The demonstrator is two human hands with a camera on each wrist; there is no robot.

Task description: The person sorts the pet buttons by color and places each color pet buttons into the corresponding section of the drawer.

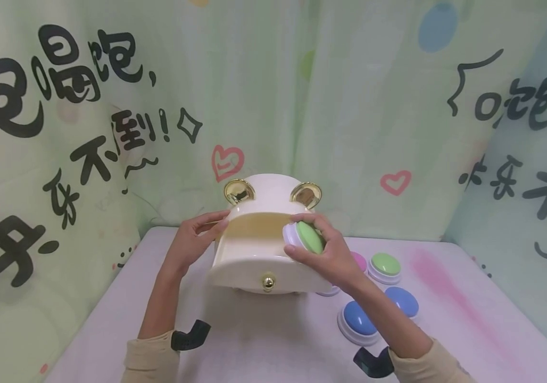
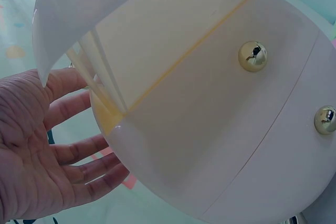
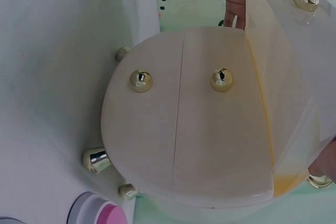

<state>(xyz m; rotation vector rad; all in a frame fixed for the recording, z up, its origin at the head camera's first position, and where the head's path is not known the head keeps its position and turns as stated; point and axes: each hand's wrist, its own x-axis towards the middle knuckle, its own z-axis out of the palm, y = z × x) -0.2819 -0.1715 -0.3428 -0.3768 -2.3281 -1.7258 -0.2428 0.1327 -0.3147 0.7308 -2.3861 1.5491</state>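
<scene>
A white rounded box with two gold ears stands on the table. Its upper front flap is swung out, baring a cream inside; a gold knob sits on it. My right hand grips a round push button with a green top and white base, tilted at the right of the opening. My left hand touches the box's left side. In the left wrist view, the left hand's fingers reach along that side, fairly straight. The right wrist view shows fingertips at the right edge; the green button is hidden there.
Right of the box lie more round buttons: a green one, a blue one, another blue one and a partly covered pink one. A printed curtain hangs behind the white table.
</scene>
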